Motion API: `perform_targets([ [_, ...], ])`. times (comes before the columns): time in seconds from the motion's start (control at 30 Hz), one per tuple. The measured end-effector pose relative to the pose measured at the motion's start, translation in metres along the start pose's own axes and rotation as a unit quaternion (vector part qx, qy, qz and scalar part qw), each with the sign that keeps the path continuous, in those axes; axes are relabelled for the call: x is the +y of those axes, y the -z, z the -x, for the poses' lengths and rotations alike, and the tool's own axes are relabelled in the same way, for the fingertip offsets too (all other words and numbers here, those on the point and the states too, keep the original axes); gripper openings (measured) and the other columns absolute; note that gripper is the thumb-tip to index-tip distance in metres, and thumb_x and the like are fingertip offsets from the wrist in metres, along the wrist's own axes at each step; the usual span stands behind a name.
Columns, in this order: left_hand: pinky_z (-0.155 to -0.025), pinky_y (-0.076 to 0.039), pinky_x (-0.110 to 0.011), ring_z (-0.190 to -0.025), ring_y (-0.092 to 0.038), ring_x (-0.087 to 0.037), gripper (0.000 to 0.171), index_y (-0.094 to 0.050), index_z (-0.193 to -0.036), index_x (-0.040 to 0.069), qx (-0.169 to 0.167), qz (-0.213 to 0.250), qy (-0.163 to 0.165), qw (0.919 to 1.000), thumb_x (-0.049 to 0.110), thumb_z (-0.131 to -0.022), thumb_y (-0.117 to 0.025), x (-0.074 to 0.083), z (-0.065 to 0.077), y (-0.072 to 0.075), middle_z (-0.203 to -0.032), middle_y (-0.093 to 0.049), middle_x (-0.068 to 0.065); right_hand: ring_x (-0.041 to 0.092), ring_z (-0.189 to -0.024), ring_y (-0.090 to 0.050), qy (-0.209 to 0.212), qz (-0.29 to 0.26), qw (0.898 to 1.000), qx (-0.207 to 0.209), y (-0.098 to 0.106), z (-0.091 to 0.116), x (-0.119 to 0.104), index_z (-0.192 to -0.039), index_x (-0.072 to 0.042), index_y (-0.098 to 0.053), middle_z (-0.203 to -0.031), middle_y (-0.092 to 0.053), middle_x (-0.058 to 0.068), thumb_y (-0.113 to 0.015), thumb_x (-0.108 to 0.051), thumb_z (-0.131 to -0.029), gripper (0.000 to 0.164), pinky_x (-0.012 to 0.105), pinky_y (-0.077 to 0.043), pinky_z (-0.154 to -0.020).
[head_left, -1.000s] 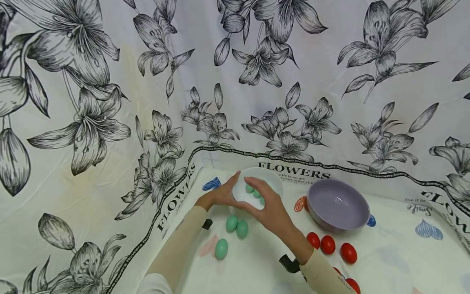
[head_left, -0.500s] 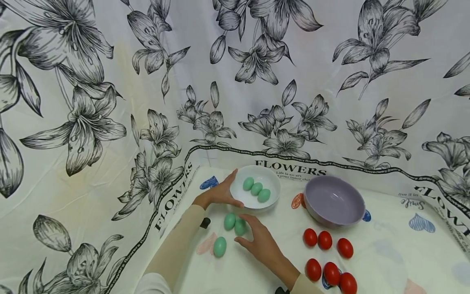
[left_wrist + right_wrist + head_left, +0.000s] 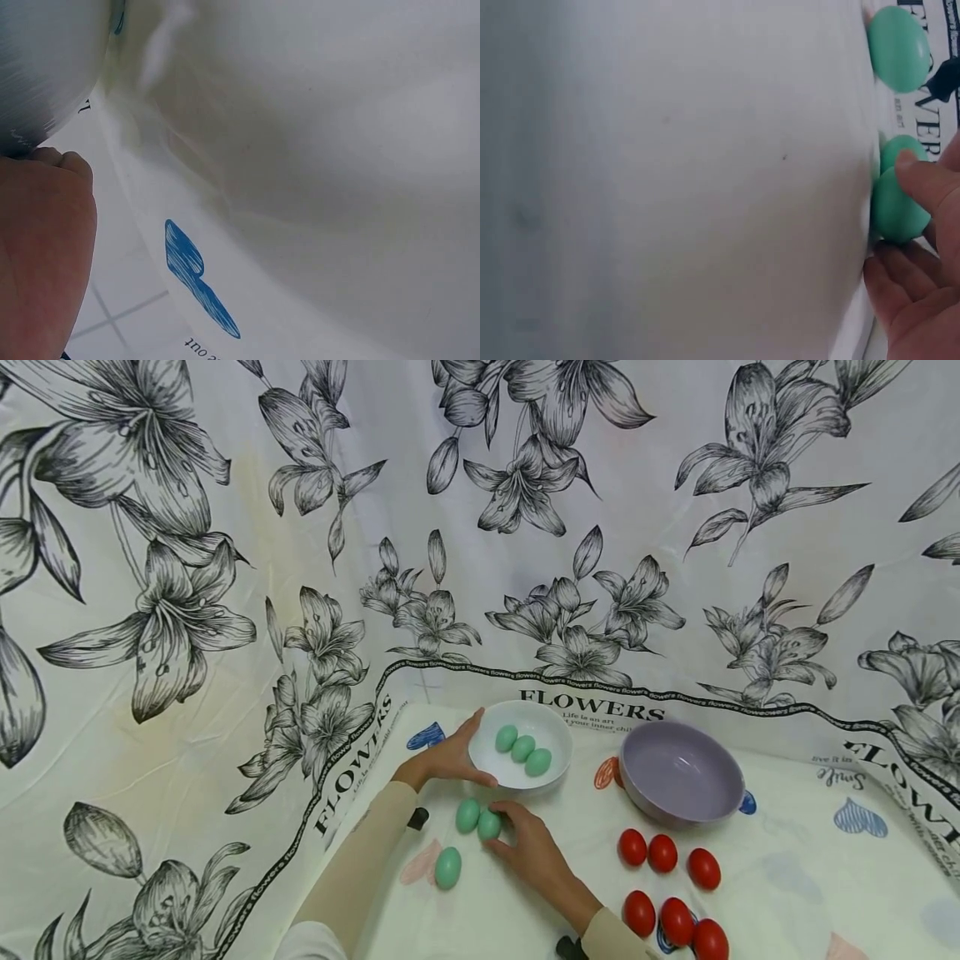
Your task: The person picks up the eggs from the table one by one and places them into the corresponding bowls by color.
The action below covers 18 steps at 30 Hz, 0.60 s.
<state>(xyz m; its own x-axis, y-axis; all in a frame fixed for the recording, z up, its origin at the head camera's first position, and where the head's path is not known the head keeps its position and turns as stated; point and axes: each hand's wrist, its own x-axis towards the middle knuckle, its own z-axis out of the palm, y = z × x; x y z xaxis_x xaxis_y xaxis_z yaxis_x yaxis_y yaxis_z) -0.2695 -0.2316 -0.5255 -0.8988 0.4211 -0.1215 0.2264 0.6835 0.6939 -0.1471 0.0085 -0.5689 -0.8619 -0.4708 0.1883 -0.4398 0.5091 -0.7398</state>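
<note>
My left hand (image 3: 452, 755) grips the near left side of a white bowl (image 3: 555, 770), with the thumb along its front and the fingers round the outside. Three green eggs (image 3: 523, 747) lie in a slanting row inside. Just in front of the bowl, my right hand (image 3: 536, 852) pinches a green egg (image 3: 489, 826) between thumb and fingers. That egg sits on the cloth against another green egg (image 3: 468, 815). A third loose green egg (image 3: 448, 868) lies nearer to me. The right wrist view shows the fingers round the pinched egg (image 3: 900, 206) from close up.
A purple bowl (image 3: 682, 774) stands right of the white one. Several red eggs (image 3: 677, 920) lie in two rows in front of it. A white printed cloth (image 3: 795, 827) covers the table, and a flowered curtain (image 3: 600, 560) hangs behind.
My right hand has come back from over the white bowl to the loose green eggs and closed its fingers on one. The left hand has stayed at the bowl.
</note>
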Motion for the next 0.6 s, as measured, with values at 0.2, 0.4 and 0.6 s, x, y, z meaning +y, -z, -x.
perform_targets([
  [0.2, -0.127, -0.024, -0.056, -0.163, -0.008, -0.030, 0.154, 0.014, -0.169, 0.030, -0.001, -0.004, -0.002, 1.0000, 0.075, -0.065, -0.090, 0.000, 0.000, 0.001, -0.178, 0.005, -0.001, 0.020, -0.126, -0.067, 0.007, -0.014, 1.000, 0.004, -0.004, -0.003, 0.006, -0.134, -0.011, -0.063, -0.135, -0.068, 0.002, -0.088, -0.021, -0.090, 0.052, 0.037, -0.053, -0.107],
  [0.4, -0.127, -0.024, -0.053, -0.163, -0.008, -0.028, 0.154, 0.016, -0.169, 0.031, -0.003, -0.013, 0.004, 0.9999, 0.075, -0.066, -0.089, 0.002, 0.002, 0.000, -0.178, 0.006, 0.001, 0.020, -0.123, -0.068, 0.008, -0.043, 0.999, 0.013, -0.004, 0.001, 0.009, -0.132, -0.013, -0.065, -0.132, -0.070, -0.001, -0.090, -0.023, -0.087, 0.053, 0.034, -0.055, -0.104],
  [0.6, -0.127, -0.024, -0.055, -0.163, -0.009, -0.030, 0.152, 0.015, -0.169, 0.033, 0.004, -0.012, 0.000, 0.9999, 0.073, -0.067, -0.090, 0.001, 0.003, 0.000, -0.179, 0.005, -0.002, 0.022, -0.127, -0.067, 0.008, -0.088, 0.996, 0.012, 0.010, 0.004, -0.004, -0.137, -0.008, -0.063, -0.137, -0.067, 0.001, -0.089, -0.021, -0.087, 0.058, 0.028, -0.053, -0.105],
])
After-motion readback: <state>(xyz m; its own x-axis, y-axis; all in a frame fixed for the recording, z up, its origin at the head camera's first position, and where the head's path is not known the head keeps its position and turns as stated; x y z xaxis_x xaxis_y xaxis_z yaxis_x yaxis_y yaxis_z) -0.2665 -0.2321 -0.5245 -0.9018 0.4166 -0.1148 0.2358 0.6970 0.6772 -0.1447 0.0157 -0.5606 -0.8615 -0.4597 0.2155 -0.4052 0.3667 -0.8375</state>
